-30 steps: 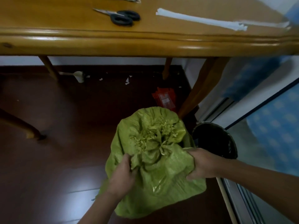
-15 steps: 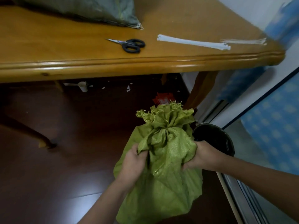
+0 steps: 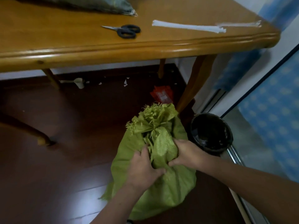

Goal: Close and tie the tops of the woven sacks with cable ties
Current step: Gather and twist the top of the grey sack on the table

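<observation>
A green woven sack (image 3: 169,185) stands on the dark floor below the table, its frayed top (image 3: 153,117) bunched together. My left hand (image 3: 144,167) grips the gathered fabric from the left and my right hand (image 3: 189,152) grips it from the right, just below the bunched neck. A bundle of white cable ties (image 3: 189,28) lies on the wooden table (image 3: 64,50), with a second bundle (image 3: 239,24) near the right end. Another greyish-green sack (image 3: 90,4) lies at the table's back edge.
Black-handled scissors (image 3: 124,30) lie on the table left of the ties. A black bin (image 3: 212,131) stands right of the sack beside a sliding-door track. A red packet (image 3: 161,94) and paper scraps lie on the floor near the table leg (image 3: 192,89).
Both hands have closed in on the sack's neck, squeezing the bunched top tighter. The view has tilted up, showing more of the table and the second sack.
</observation>
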